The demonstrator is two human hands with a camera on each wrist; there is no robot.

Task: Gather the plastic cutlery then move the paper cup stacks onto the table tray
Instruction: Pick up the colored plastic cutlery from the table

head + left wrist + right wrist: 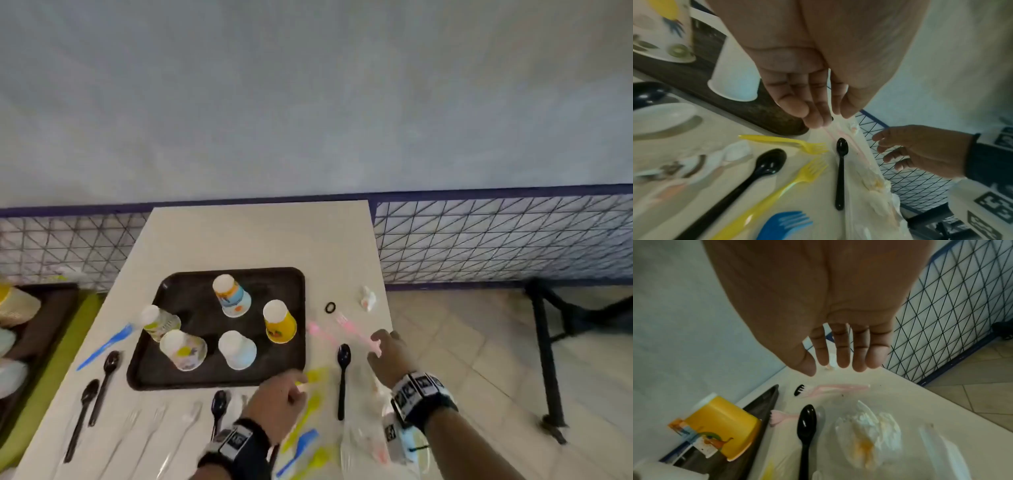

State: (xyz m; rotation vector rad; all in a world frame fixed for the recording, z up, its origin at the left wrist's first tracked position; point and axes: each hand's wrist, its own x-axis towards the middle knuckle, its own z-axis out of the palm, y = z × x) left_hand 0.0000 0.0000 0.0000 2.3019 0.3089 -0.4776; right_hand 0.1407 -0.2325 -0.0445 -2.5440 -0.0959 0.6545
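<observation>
A black tray (150,370) holds several upside-down paper cups, among them a yellow cup (279,322) and a white cup (237,349). Plastic cutlery lies scattered around the tray. My left hand (296,390) hovers off the tray's front right corner, above two yellow forks (785,141). Its fingers and thumb pinch a thin pale piece of cutlery (304,387). My right hand (380,339) is open with straight fingers, just above the handle ends of the pink forks (329,334). A black spoon (342,373) lies between my hands.
A blue fork (298,448), black spoons (106,380), a blue knife (106,346) and clear forks (150,435) lie along the front and left. Right of the tray are a black ring (330,307), a crumpled napkin (368,298) and a plastic bag (363,442). Another tray (44,329) stands far left.
</observation>
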